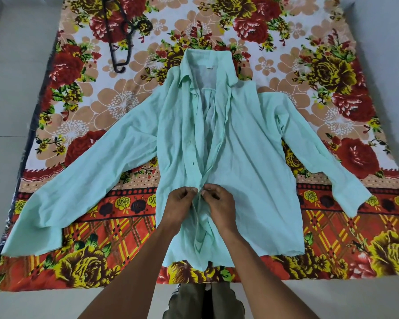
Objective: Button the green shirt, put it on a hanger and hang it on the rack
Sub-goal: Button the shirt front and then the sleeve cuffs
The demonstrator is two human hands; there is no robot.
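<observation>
Green shirt flat on floral sheet | both hands pinch its placket: left, right | hanger apart

The shirt lies flat on the bedsheet, sleeves spread to both sides. The hanger lies on the bedsheet behind it, to the left. Both hands meet on its lower front.
</observation>
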